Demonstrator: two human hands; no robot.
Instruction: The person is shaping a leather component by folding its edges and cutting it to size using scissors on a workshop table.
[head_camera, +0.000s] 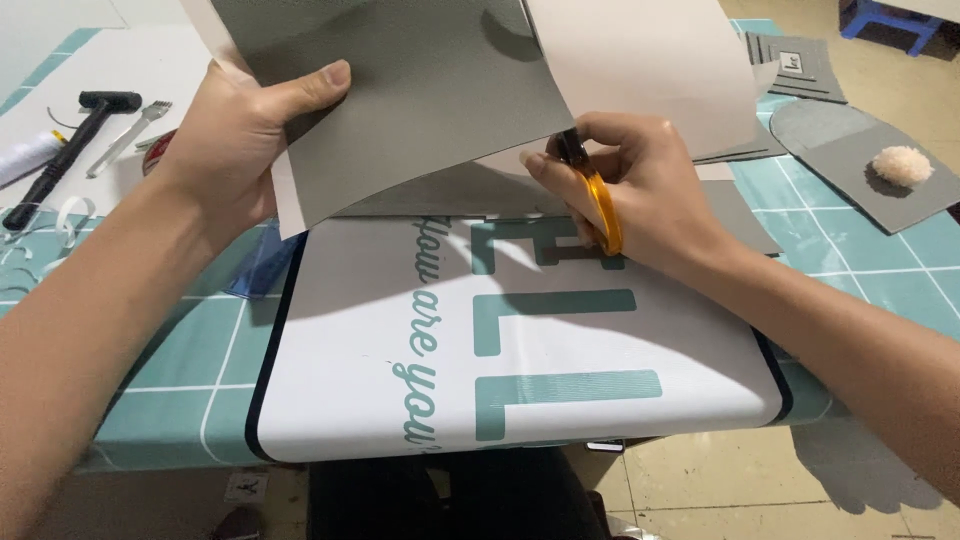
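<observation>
My left hand (245, 140) grips the left edge of a large grey sheet (420, 90) and lifts it, thumb on top. My right hand (625, 185) is closed on scissors with orange handles (598, 205); the blades are hidden under the sheet where it splits into a grey part and a paler flap (640, 60). Below both hands lies a white mat with teal lettering and a dark rim (520, 350).
A teal cutting mat with a white grid (180, 370) covers the table. At far left lie a black hammer (70, 145), a metal pronged tool (130, 135) and white thread (25, 160). Grey cut pieces (840, 150) and a fluffy pale ball (902, 165) sit at right.
</observation>
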